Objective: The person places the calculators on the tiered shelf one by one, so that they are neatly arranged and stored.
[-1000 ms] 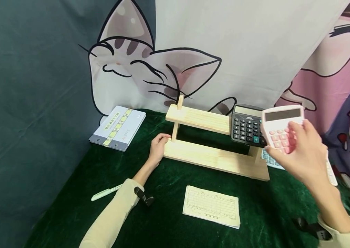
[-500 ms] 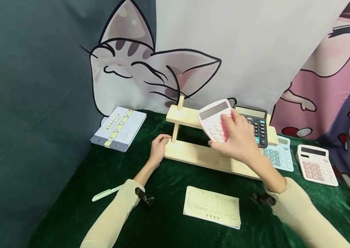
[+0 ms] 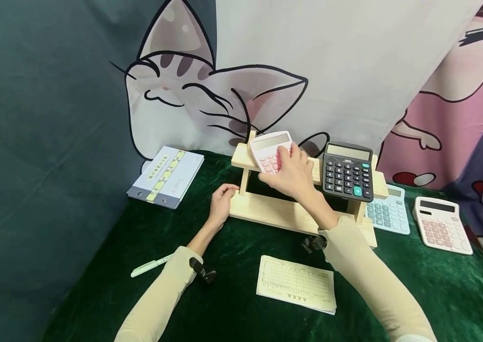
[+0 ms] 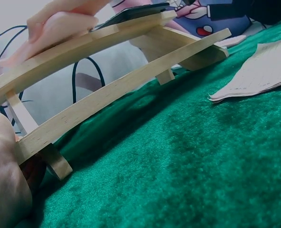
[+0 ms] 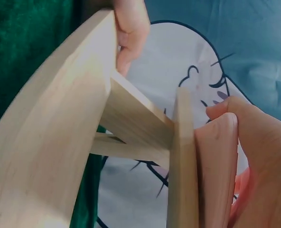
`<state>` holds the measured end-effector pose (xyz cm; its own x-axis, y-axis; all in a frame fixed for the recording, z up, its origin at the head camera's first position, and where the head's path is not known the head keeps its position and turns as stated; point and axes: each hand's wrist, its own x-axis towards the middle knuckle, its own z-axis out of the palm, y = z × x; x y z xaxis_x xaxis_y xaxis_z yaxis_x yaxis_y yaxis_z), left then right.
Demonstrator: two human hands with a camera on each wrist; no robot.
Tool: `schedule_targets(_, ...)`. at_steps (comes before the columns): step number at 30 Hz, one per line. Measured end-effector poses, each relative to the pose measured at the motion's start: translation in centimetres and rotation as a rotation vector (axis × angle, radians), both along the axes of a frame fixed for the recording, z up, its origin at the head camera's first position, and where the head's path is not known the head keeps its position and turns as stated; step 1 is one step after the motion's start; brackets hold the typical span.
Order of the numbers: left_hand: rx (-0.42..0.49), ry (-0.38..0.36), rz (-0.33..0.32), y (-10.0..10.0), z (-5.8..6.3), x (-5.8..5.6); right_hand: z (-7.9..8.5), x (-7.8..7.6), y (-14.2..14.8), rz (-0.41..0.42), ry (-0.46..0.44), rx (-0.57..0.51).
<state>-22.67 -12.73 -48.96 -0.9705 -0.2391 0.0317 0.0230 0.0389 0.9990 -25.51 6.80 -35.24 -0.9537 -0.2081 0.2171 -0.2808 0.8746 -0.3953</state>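
My right hand (image 3: 293, 172) grips a pink calculator (image 3: 267, 154) by its lower right part, fingers over the keys. The calculator leans back at the left end of the upper shelf of a two-tier wooden rack (image 3: 275, 214); in the right wrist view the calculator (image 5: 216, 166) lies right along the shelf board. My left hand (image 3: 220, 204) holds the left end of the rack's lower board; in the left wrist view that hand (image 4: 5, 171) wraps the board end, its fingertips hidden. A black calculator (image 3: 347, 171) leans on the right end of the upper shelf.
On the green cloth (image 3: 232, 294) right of the rack lie a blue calculator (image 3: 388, 210) and a pink-and-white calculator (image 3: 443, 225). A pad of printed forms (image 3: 296, 284) lies in front. At left are a binder notebook (image 3: 166, 176) and a pale green pen (image 3: 150, 266).
My right hand has carried the pink calculator leftward from the rack's right side, past the black calculator, to the upper shelf's left end. My left hand has stayed on the rack.
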Motion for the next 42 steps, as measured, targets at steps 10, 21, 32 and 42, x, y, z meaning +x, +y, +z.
schedule_targets(10,0.002,-0.01,0.013,0.0,-0.2,0.0,-0.2,-0.5,-0.9,-0.076,-0.014,-0.01)
schedule_targets(21,-0.007,-0.003,0.008,0.4,0.0,0.0,-0.1,0.3,1.4,0.017,0.04,-0.014)
schedule_targets(32,-0.015,0.0,0.001,0.2,0.1,-0.1,-0.1,2.8,3.5,0.179,0.087,0.02)
schedule_targets(42,-0.015,-0.013,0.016,0.1,-0.1,-0.1,-1.4,2.7,2.5,0.162,0.222,0.045)
